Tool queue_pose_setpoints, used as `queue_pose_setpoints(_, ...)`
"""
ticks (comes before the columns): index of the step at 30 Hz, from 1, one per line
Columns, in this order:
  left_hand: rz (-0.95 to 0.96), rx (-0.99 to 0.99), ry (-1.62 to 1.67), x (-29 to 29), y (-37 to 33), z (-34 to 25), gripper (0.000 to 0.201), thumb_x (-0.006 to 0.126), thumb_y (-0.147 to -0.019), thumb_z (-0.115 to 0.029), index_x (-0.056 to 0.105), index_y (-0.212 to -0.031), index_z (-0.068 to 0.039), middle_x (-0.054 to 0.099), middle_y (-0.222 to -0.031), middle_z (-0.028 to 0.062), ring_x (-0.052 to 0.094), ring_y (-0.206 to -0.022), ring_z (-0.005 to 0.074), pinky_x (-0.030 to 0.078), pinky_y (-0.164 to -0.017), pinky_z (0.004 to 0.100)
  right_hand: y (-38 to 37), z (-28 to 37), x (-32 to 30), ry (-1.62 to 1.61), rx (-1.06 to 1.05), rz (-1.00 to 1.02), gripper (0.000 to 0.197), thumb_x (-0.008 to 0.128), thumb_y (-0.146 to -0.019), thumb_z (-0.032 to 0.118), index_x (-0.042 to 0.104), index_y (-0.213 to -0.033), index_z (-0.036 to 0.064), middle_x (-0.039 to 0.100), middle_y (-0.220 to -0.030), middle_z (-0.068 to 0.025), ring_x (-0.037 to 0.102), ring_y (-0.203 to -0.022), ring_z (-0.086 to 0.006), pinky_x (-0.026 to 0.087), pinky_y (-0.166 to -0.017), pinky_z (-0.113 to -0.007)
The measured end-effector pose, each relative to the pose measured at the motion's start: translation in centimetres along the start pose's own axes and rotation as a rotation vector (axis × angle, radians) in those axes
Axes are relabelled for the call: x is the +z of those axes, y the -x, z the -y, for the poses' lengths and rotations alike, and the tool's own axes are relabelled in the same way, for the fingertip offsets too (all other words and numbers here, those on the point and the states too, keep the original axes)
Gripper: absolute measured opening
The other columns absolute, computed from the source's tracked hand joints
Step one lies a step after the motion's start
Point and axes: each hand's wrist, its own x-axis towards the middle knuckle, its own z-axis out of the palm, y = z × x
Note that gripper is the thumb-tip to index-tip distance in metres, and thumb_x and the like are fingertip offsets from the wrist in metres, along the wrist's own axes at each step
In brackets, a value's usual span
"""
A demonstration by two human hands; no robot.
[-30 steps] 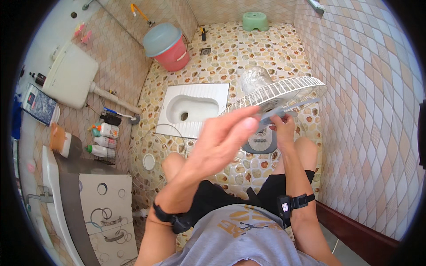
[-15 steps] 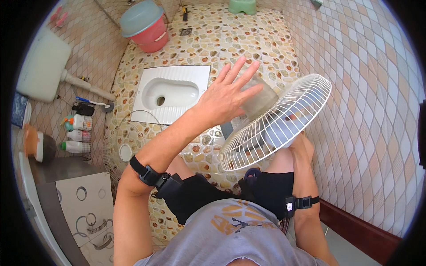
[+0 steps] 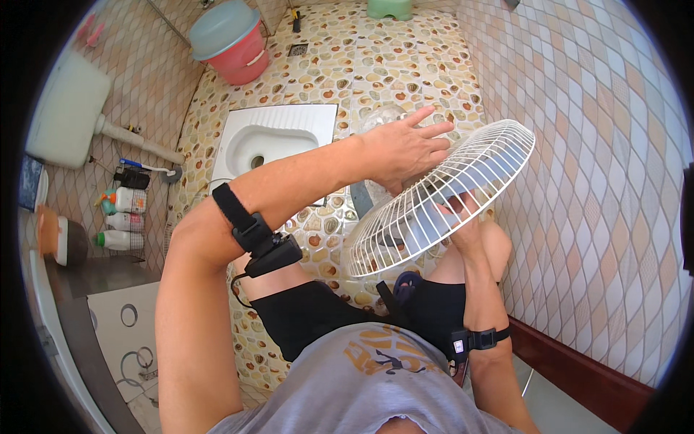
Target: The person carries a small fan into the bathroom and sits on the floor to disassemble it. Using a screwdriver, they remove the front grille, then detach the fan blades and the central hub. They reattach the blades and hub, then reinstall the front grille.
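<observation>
A fan head with a white wire guard [image 3: 376,242] is tilted in front of me, its pale blue translucent blades [image 3: 426,228] showing inside. On the guard's far side, my left hand [image 3: 408,148] is at the back of the fan, fingers stretched out and apart. The greyish motor housing behind it is mostly hidden. My right hand [image 3: 466,224] reaches up on the near side of the guard, its fingers bent in at the middle of the blades; their exact hold is partly covered by the wires.
A white squat toilet [image 3: 278,130] is set in the pebble-patterned floor. Beyond it stands a red bucket [image 3: 242,61] under a blue-grey basin [image 3: 224,29]. A green stool [image 3: 390,9] is at the back. Bottles [image 3: 123,220] fill a wire rack at left; a tiled wall [image 3: 585,181] rises at right.
My left hand has moved right and down, from above the motor housing to close behind the guard. My right hand has risen from the guard's lower rim to the blades' middle.
</observation>
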Motion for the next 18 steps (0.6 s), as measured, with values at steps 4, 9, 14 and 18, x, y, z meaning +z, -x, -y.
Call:
queue_pose_setpoints(4, 0.073, 0.001, 0.001, 0.0, -0.1, 0.4, 0.073, 0.068, -0.084, -0.04, 0.049, -0.143, -0.001, 0.048, -0.15, 0.0108, 0.024, -0.152, 0.0305, 0.008, -0.126, 0.0557, -0.1, -0.6, 0.4, -0.037, 0.015, -0.012, 0.08, 0.081, -0.08, 0.003, 0.035, -0.144, -0.0006, 0.057, -0.129, -0.0165, 0.06, -0.118, -0.0254, 0.053, -0.101, -0.039)
queue_pose_setpoints(9, 0.025, 0.005, 0.11, 0.6, 0.1, 0.8, 0.062, 0.072, -0.08, -0.033, 0.055, -0.131, -0.003, 0.056, -0.139, 0.0094, 0.031, -0.149, 0.0294, 0.009, -0.126, 0.0549, 0.3, -1.5, 0.2, 0.017, -0.013, -0.029, 0.08, 0.081, -0.078, 0.003, 0.036, -0.143, 0.0021, 0.057, -0.128, -0.0149, 0.063, -0.113, -0.0229, 0.055, -0.095, -0.036)
queue_pose_setpoints(14, -0.054, 0.016, 0.144, 0.9, 0.1, 0.9, 0.077, 0.088, -0.059, -0.032, 0.056, -0.124, -0.004, 0.063, -0.127, 0.0072, 0.036, -0.146, 0.0273, 0.012, -0.126, 0.0524, 0.4, -1.9, 0.5, -0.045, -0.055, -0.062, 0.081, 0.083, -0.076, 0.005, 0.037, -0.142, 0.002, 0.057, -0.128, -0.0131, 0.062, -0.114, -0.0221, 0.054, -0.094, -0.036)
queue_pose_setpoints(18, 0.069, 0.003, -0.033, 0.7, -0.1, 0.6, 0.057, 0.059, -0.091, -0.028, 0.049, -0.14, 0.0, 0.051, -0.146, 0.0114, 0.025, -0.153, 0.0273, 0.01, -0.126, 0.0534, 0.1, -1.5, 0.6, -0.044, 0.0, -0.096, 0.079, 0.081, -0.077, 0.005, 0.037, -0.142, 0.0024, 0.057, -0.128, -0.0136, 0.062, -0.113, -0.0213, 0.056, -0.092, -0.035)
